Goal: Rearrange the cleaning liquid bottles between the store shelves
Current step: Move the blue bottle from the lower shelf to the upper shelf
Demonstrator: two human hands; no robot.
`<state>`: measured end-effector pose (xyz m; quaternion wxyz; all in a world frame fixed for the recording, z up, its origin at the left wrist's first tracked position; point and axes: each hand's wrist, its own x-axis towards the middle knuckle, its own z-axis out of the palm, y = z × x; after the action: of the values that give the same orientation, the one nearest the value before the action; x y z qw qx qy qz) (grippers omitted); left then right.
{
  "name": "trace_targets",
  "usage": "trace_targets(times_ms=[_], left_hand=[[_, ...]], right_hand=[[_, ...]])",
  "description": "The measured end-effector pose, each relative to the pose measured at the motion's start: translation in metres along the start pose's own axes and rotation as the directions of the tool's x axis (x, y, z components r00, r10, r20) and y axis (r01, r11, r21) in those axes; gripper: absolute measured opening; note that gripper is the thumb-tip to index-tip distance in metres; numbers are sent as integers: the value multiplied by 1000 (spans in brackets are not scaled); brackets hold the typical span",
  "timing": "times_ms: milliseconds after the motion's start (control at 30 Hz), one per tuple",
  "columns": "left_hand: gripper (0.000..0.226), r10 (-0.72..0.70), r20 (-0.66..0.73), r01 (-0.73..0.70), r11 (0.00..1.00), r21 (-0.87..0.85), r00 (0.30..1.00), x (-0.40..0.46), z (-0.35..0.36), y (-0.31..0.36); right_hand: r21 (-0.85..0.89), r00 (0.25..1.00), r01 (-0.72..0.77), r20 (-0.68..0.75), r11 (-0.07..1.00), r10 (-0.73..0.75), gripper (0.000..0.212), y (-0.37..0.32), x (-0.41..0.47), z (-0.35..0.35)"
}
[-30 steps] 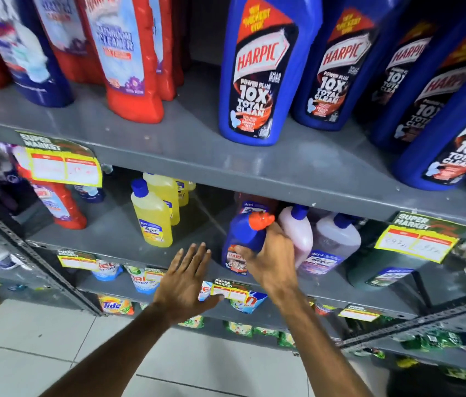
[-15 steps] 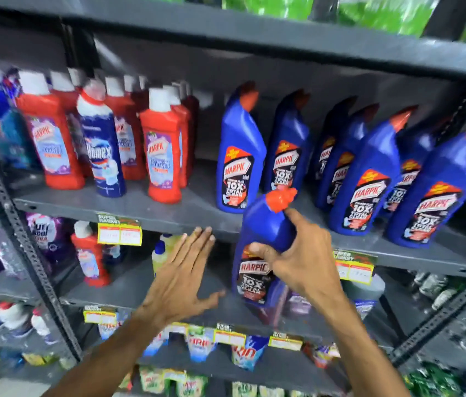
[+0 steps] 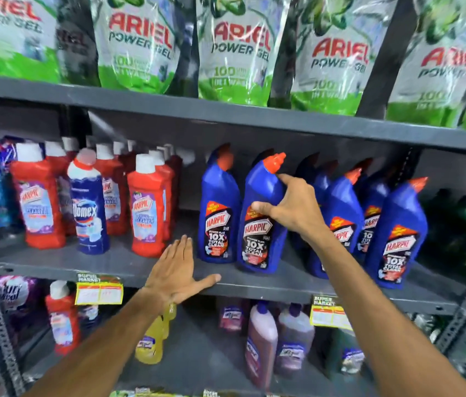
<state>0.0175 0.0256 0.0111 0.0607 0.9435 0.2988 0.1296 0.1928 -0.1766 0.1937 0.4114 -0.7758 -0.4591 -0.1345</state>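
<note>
My right hand (image 3: 291, 209) grips a blue Harpic bottle (image 3: 260, 222) with a red cap around its upper body. The bottle stands slightly tilted on the grey middle shelf (image 3: 140, 266), right beside another blue Harpic bottle (image 3: 218, 213). More blue Harpic bottles (image 3: 397, 239) line up to the right. My left hand (image 3: 178, 272) is flat and open, with its fingers spread over the front edge of that shelf, holding nothing.
Red Harpic bottles (image 3: 147, 213) and a blue Domex bottle (image 3: 90, 207) stand at the left of the middle shelf. Ariel pouches (image 3: 234, 50) fill the shelf above. The lower shelf holds yellow (image 3: 151, 339), pink (image 3: 260, 342) and red (image 3: 61, 319) bottles. Price tags (image 3: 98, 290) hang on the shelf edge.
My right hand has lifted the blue Harpic bottle from the lower shelf up onto the middle shelf, beside the other blue bottles. My left hand rose to the middle shelf's edge.
</note>
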Motion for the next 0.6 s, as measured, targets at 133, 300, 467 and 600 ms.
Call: trace_targets(times_ms=[133,300,467,600], left_hand=[[153,0,93,2,1000,-17,996,3,3,-4],[155,32,110,-39,997,64,993,4,3,-4],[150,27,77,-34,994,99,997,4,8,-4],[146,21,84,-30,994,109,996,5,11,-7]], right_hand=[[4,999,-32,33,999,32,64,19,22,12],[26,997,-64,48,998,63,61,42,34,25],[141,997,-57,61,988,49,73,60,37,33],[336,992,-124,70,934,106,95,83,16,50]])
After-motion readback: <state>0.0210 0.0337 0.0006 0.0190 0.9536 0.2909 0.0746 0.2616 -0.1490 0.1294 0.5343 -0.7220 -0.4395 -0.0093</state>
